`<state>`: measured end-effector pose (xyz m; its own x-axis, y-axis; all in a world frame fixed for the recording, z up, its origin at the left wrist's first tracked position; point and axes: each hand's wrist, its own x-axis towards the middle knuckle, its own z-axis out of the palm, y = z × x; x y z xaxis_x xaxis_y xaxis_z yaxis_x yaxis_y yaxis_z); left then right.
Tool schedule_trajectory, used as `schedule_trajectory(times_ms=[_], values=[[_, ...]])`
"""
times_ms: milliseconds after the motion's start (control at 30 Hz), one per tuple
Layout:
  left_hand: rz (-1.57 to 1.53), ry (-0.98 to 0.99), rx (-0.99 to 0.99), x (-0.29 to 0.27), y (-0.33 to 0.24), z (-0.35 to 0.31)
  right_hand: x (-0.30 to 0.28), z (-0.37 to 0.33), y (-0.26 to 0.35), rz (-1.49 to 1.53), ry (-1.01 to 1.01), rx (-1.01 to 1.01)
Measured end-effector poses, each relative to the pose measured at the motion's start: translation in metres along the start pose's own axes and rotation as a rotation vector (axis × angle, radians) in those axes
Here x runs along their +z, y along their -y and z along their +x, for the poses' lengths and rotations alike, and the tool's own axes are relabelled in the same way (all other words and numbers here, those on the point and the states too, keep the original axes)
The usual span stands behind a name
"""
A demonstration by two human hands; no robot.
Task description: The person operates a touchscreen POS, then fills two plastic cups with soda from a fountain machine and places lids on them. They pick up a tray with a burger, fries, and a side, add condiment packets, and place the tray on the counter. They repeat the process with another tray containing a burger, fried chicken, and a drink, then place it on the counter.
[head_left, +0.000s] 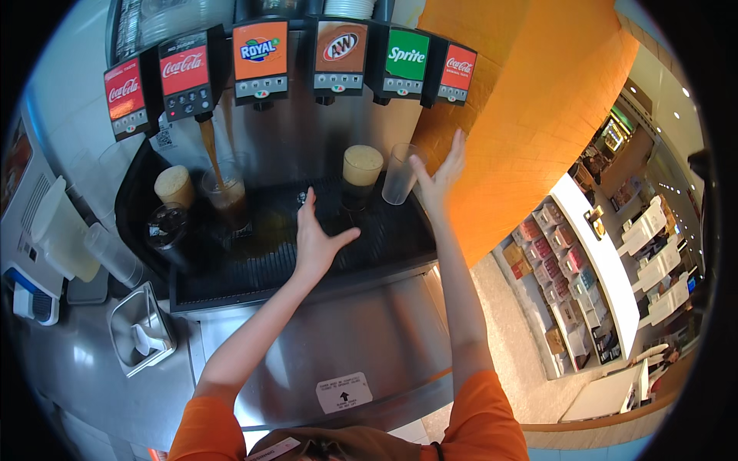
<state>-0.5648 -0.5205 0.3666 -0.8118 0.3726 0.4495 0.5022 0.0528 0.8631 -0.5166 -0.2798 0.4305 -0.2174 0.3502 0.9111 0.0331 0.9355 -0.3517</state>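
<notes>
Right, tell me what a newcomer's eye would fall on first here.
Probably the row of bright drink dispenser heads across the top, and the big orange panel to their right. Next, the brown stream pouring into a clear cup toward the left of the black drip tray. Then the open left hand and right hand, with a foam-topped drink between them in the picture.

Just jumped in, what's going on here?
A person stands at a drink dispenser, both hands open. The left hand is over the black drip tray; the right hand is by a clear cup with no drink visible in it, though contact is unclear. A foam-topped dark drink stands just left of that cup. Further left, brown liquid is pouring into another cup.
</notes>
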Motion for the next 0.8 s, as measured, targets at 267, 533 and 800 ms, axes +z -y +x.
schedule_trajectory(times_ms=[267,533,800], values=[[-0.113,0.082,-0.091,-0.141,-0.055,-0.139,-0.018,0.07,0.035,-0.404,-0.096,-0.367],[0.086,-0.097,-0.172,-0.24,-0.076,-0.253,-0.023,0.032,0.163,0.255,-0.055,-0.156],[0.287,-0.424,-0.139,-0.334,-0.069,-0.3,0.075,-0.068,0.466,0.625,0.575,-0.871]])
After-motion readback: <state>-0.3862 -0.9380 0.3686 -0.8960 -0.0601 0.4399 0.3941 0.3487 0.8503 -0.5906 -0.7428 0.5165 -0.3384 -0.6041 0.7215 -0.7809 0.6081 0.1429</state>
